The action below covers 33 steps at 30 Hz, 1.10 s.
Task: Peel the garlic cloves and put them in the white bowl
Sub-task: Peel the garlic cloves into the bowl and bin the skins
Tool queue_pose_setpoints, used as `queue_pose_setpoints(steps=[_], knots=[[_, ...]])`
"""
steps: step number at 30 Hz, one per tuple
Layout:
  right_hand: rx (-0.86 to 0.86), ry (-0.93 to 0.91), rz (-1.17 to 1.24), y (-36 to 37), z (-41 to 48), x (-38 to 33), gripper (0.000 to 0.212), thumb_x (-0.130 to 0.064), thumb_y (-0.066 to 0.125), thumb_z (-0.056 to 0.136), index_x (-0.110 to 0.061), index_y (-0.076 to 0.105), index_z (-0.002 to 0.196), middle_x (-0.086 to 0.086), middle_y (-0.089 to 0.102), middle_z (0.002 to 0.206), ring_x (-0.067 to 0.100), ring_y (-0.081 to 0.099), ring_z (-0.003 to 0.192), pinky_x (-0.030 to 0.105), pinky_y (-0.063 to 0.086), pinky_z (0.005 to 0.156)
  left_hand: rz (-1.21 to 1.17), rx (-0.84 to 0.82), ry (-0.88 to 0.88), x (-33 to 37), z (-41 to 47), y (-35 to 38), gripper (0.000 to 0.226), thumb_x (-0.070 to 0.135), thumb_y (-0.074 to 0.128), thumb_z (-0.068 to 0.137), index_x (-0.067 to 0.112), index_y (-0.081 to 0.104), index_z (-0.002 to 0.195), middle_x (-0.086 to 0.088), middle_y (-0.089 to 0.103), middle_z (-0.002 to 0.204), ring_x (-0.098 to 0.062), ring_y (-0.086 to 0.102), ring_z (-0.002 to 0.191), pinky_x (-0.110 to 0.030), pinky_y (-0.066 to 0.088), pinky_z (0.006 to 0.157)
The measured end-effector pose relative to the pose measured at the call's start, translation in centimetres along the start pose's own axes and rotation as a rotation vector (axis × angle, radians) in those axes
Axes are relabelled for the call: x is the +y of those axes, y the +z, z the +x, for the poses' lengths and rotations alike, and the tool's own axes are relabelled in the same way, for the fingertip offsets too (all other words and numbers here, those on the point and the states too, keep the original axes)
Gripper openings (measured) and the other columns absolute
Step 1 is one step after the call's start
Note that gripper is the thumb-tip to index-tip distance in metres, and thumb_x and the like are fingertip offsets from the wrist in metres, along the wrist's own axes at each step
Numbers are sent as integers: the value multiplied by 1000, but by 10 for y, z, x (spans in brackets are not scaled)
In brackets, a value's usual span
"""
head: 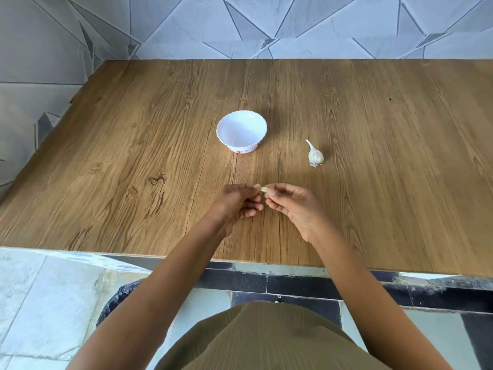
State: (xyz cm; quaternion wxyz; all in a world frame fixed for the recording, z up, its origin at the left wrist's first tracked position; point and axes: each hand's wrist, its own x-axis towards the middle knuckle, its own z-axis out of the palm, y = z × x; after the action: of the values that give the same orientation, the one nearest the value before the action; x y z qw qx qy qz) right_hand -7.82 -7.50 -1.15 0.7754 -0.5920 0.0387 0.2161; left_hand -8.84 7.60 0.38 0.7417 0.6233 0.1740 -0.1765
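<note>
An olive ribbed garment (266,340) fills the near edge, with both bare forearms reaching out over the wooden table (133,156). Just past the near table edge, the left hand (234,202) and right hand (293,205) meet, and both pinch one small garlic clove (264,189) between thumb and fingertips. Farther out near the table's middle stands the white bowl (241,132). A garlic bulb (315,156) lies to its right, apart from it.

Pale clove (264,189), whole bulb (315,155), white bowl (241,132)
</note>
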Motion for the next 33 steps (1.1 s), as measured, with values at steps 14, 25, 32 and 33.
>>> queue_pose_setpoints(steps=[14, 25, 32, 33], knots=[[67, -30, -84, -1, -3, 2, 10, -8, 62, 87, -4, 68, 95, 5, 69, 76, 9, 64, 65, 18, 53, 64, 410, -23, 251, -1, -1, -2, 19, 11, 48, 98, 6, 58, 84, -6, 59, 71, -8, 57, 60, -18, 45, 56], [90, -12, -187, 1, -5, 4, 21, -17, 53, 95, -4, 67, 85, 4, 63, 69, 7, 58, 58, 18, 47, 55, 586, 126, 353, -6, 3, -2, 16, 11, 55, 94, -2, 61, 88, -15, 63, 72, -22, 58, 63, -33, 48, 63], [111, 10, -158, 0, -3, 2, 26, -20, 52, 96, -3, 66, 83, 2, 59, 65, 5, 54, 53, 17, 44, 51, 866, 255, 457, -8, 4, -9, 10, 13, 63, 88, 8, 71, 89, 0, 69, 79, -9, 58, 69, -18, 45, 66], [113, 13, -164, 0, -4, 2, 26, -20, 52, 96, -3, 66, 83, 2, 59, 65, 5, 54, 53, 17, 44, 51, 933, 251, 471, -7, 4, -9, 11, 12, 63, 88, 11, 73, 92, 1, 71, 85, -7, 58, 72, -15, 44, 65]])
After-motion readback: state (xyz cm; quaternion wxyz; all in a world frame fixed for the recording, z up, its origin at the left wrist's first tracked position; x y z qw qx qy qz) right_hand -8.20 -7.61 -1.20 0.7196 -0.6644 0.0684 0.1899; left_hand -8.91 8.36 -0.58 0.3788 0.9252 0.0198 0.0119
